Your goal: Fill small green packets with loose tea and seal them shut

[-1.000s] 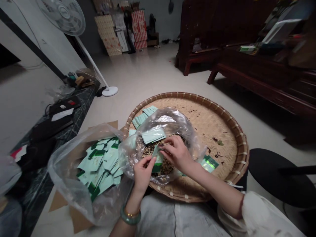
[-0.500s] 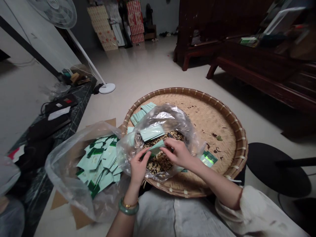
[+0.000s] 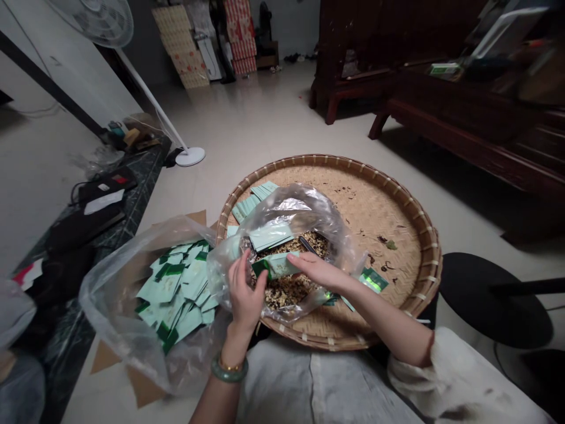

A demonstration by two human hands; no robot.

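A pale green sachet (image 3: pixel 282 266) with a dark green end lies between my hands, over an open clear plastic bag (image 3: pixel 309 206) of chopped, dry brown-and-cream mix (image 3: pixel 286 292). My right hand (image 3: pixel 320 272) holds the sachet's right end, fingers stretched along it and thumb hidden. At the dark green end, my left hand (image 3: pixel 246 292) has its fingers apart, with the thumb against the sachet. Just behind is a stack of pale green sachets (image 3: pixel 270 235), resting on the mix. A dark handle (image 3: pixel 308 244) sticks out beside the stack.
The bag sits in a round woven bamboo tray (image 3: pixel 424 235) with more sachets (image 3: pixel 247 206) at its left and green packets (image 3: pixel 374 280) at its right. Left of it, another plastic bag (image 3: pixel 110 294) holds many sachets. A fan base (image 3: pixel 190 156) stands on the floor behind.
The sachet has turned to show its face and dark green end. My left fingers have spread from their pinch, and my right hand has flattened and shifted slightly right, uncovering the dark handle.
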